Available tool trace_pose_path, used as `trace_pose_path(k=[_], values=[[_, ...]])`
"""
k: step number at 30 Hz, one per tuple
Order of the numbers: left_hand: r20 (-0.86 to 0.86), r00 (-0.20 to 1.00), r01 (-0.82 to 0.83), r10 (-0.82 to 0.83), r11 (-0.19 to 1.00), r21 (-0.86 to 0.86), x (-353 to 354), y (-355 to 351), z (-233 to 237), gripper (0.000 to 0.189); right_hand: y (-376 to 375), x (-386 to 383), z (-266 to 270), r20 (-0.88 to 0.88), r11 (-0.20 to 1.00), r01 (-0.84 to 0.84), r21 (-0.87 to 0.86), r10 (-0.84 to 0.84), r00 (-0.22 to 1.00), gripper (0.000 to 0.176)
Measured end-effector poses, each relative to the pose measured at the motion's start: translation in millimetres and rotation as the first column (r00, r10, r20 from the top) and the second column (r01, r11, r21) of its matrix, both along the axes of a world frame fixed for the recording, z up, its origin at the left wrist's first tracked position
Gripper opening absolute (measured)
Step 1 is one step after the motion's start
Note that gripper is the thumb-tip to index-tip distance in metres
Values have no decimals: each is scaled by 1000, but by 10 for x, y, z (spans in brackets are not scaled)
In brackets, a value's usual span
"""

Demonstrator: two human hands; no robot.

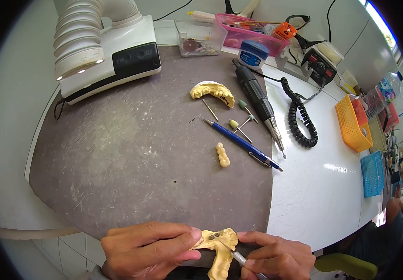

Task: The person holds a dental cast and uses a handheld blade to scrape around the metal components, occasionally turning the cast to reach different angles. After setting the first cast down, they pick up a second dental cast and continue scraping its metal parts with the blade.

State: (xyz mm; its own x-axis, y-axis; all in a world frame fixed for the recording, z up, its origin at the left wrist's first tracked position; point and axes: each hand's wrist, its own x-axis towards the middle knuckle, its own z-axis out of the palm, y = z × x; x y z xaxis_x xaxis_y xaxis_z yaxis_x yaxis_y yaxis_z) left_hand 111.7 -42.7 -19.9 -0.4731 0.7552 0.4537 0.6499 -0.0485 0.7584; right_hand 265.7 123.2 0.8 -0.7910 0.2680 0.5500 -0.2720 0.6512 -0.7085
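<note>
We count 2 hands at the near edge of the bench. The left hand (pixel 152 247) pinches 1 yellow dental cast (pixel 220 259) between thumb and fingers; the right hand (pixel 281 256) has thumb and fingers closed round the handle of 1 slim metal tool (pixel 240 259), its tip at the cast. The cast is off the bench surface, between the 2 hands.

On the brown board (pixel 117 163) we record 1 smaller cast (pixel 213 89), 1 tooth-coloured bridge (pixel 222 156), 1 blue pencil (pixel 243 143) and 4 rotary burs (pixel 209 110). 1 black handpiece (pixel 254 91) lies across the board's right edge, beside 1 coiled cord (pixel 308 142).

Behind, we note 1 blue-lidded jar (pixel 252 57), 1 clear tray (pixel 206 52), 1 pink basket (pixel 234 39), 1 control unit (pixel 322 66) and, at the back left, 1 white extractor (pixel 129 35) with a ribbed hose (pixel 77 35). At right we find 1 orange basket (pixel 351 126), 1 blue basket (pixel 372 173) and 1 clear bottle (pixel 387 91).

We find the board scratched and speckled with pale dust, the adjoining tabletop (pixel 318 196) white and glossy, and the floor (pixel 73 249) laid in pale tiles
</note>
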Motion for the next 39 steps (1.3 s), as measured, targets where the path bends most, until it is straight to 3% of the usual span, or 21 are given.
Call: trace_pose_path(k=[39], values=[[-1, 1000, -19, 19, 1000, 6, 13, 6, -7, 29, 25, -56, 93, 66, 1000, -19, 2, 19, 998, 15]])
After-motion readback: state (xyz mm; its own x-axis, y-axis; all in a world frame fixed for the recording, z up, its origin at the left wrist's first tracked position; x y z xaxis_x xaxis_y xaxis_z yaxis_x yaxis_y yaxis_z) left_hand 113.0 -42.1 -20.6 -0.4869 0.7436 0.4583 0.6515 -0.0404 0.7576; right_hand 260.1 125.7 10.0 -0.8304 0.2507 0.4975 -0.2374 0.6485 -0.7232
